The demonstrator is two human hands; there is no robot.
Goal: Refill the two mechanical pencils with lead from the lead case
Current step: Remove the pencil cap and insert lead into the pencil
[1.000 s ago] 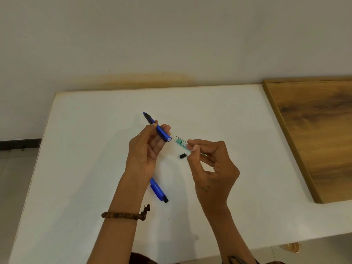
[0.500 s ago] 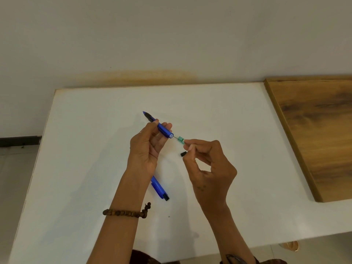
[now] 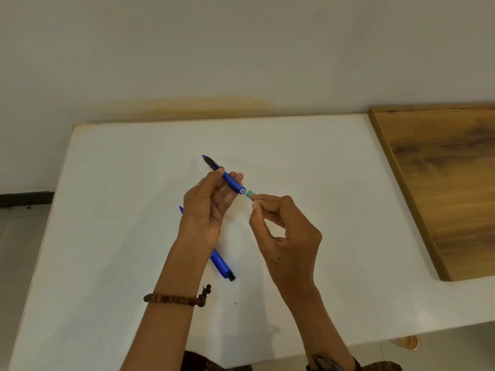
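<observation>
My left hand (image 3: pixel 206 210) holds a blue mechanical pencil (image 3: pixel 227 178) above the white table (image 3: pixel 120 223), its black tip pointing up-left and its open rear end facing right. My right hand (image 3: pixel 284 231) pinches a small green lead case (image 3: pixel 250 194) right at that open end. A thin lead bridges the case and the pencil's rear hole. A second blue pencil (image 3: pixel 221 265) lies on the table below my left wrist, partly hidden by it, its black end toward me.
A wooden board (image 3: pixel 442 183) lies on the table's right side. A white wall rises behind the table. A bead bracelet (image 3: pixel 174 299) is on my left wrist.
My right hand has brought the green lead case leftward up to the pencil's open end. The small black cap seen on the table earlier is now hidden behind my right hand.
</observation>
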